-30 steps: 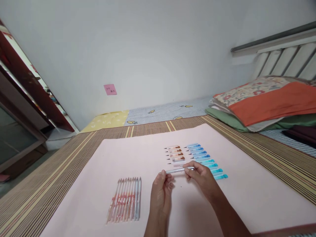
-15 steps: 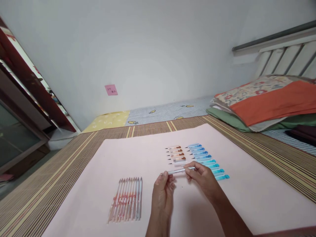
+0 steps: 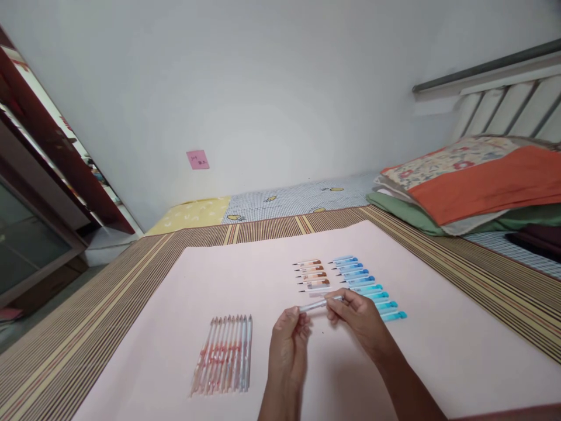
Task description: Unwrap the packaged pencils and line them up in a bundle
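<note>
Left hand [image 3: 287, 345] and right hand [image 3: 357, 316] each pinch an end of the pen [image 3: 316, 304] spanning between them.

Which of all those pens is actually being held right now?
The pale clear pen, pinched near its ends between the left hand and the right hand. The other pens lie side by side on the pink sheet.

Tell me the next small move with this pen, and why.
Probably pull the hands apart along the pen: the left hand and right hand pinch its opposite ends, and short brown-tipped pieces and blue pieces already lie in rows behind.
</note>
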The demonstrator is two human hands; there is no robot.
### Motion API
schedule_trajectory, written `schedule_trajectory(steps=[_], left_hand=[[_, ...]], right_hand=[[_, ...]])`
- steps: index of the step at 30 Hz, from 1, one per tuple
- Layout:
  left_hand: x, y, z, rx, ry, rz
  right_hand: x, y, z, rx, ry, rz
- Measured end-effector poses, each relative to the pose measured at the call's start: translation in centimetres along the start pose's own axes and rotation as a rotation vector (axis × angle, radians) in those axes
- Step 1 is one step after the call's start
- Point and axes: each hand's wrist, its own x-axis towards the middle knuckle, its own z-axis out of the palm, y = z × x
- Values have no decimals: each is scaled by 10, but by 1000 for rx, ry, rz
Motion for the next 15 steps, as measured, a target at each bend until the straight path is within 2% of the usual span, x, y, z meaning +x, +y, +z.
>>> schedule_trajectory(steps=[8, 12, 15], left_hand=[[-3, 4, 6, 27, 11, 51], [-3, 1, 7, 108, -56, 66], [-3, 2, 6, 138, -60, 85]], right_hand=[[-4, 0, -2, 41, -36, -8], [-7, 0, 7, 41, -102, -36], [-8, 0, 15, 54, -81, -48]])
